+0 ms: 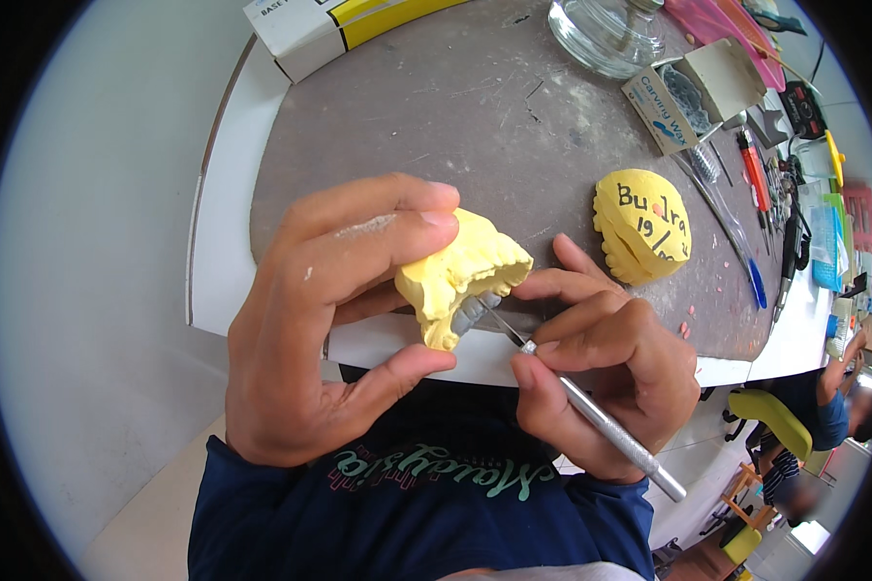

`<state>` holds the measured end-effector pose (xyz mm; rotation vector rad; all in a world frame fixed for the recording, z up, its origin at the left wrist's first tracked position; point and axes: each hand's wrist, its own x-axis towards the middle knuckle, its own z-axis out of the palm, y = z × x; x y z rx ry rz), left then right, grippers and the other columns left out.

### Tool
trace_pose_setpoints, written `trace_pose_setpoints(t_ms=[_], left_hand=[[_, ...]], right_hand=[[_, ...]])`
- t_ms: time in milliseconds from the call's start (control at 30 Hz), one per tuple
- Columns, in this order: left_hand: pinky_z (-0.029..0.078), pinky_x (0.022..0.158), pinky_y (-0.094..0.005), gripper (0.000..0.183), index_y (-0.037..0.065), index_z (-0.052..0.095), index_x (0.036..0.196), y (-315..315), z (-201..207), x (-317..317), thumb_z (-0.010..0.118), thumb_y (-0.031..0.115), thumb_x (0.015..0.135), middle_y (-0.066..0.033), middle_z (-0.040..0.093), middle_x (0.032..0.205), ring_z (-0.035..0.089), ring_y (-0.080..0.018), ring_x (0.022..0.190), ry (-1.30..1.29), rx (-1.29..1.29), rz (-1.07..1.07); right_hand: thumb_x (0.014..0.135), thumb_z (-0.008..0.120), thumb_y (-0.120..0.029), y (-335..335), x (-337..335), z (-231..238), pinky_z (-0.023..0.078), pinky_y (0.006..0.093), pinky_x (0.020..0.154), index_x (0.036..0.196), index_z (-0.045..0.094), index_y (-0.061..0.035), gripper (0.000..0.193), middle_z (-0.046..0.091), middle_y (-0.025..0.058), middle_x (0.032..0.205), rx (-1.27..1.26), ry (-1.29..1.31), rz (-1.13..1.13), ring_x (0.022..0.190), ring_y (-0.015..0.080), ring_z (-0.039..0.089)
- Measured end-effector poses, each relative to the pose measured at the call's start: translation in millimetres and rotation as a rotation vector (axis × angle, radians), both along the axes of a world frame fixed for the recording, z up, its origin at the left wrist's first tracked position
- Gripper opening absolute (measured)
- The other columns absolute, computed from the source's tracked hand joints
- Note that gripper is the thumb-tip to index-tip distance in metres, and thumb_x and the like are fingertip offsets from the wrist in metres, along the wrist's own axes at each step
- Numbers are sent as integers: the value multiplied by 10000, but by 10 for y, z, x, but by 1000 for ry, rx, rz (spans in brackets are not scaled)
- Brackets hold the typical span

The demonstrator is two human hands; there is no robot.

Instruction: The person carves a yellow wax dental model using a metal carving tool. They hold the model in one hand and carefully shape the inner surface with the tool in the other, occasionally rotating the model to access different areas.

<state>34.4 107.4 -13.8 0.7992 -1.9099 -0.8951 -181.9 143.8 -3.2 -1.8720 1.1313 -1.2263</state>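
A yellow plaster dental cast (465, 247) is held up over the table's near edge, my left hand (310, 310) closed on it with fingers on top and thumb beneath. Several grey wax teeth (475, 312) sit in its arch. Pinched in my right hand (610, 358) is a metal carving knife (610, 418) with a knurled handle. Its thin blade tip meets the grey wax, and a fingertip of the same hand rests against the cast's edge. On the table to the right lies a second yellow dental cast (644, 228) with dark handwriting on its base.
A small open wax box (698, 92) and a glass burner (607, 34) stand at the far right. Beyond them is a pink tray (727, 34). Pens, brushes and a red-handled knife (754, 169) line the right edge. A white-and-yellow box (349, 29) stands far left. People sit in the background.
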Motion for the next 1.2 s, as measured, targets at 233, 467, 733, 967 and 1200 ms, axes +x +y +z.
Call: trace_pose_setpoints(t_ms=[233, 467, 733, 967, 1200], left_hand=[[582, 931, -355, 750, 27, 458, 1335, 5, 1, 3, 876, 159, 727, -230, 491, 1364, 606, -276, 1183, 15, 13, -8], [575, 920, -361, 687, 35, 490, 1311, -46, -17, 18, 861, 171, 748, -240, 511, 1345, 604, -297, 1176, -47, -135, -37], [572, 905, -363, 626, 54, 521, 1267, -49, -35, 10, 850, 221, 762, -228, 558, 1297, 611, -285, 1155, -68, -192, -15], [563, 918, -366, 626, 57, 524, 1275, -44, -13, 6, 846, 233, 768, -225, 564, 1295, 606, -286, 1162, -68, -181, -16], [563, 921, -361, 645, 47, 513, 1293, -50, 6, 6, 844, 233, 771, -225, 557, 1306, 605, -284, 1168, -79, -187, -25]], right_hand=[[732, 782, 9, 1, -10, 6, 410, 580, 1074, 813, 596, -31, 206, 677, 124, 749, -7, -1, 5, 939, 365, 719], [719, 788, 2, -3, -28, 37, 417, 587, 1064, 820, 611, -27, 207, 676, 120, 740, -17, 10, 5, 922, 362, 720], [707, 796, 0, -3, -21, 7, 421, 587, 1062, 807, 618, -25, 206, 676, 125, 733, -11, 14, -13, 902, 354, 723], [720, 798, 8, -5, -30, 74, 418, 579, 1069, 832, 614, -31, 219, 681, 126, 755, 10, 76, 15, 939, 351, 720], [713, 800, 18, 4, -33, 78, 418, 582, 1068, 837, 609, -31, 233, 682, 129, 761, -41, 99, 4, 975, 358, 715]])
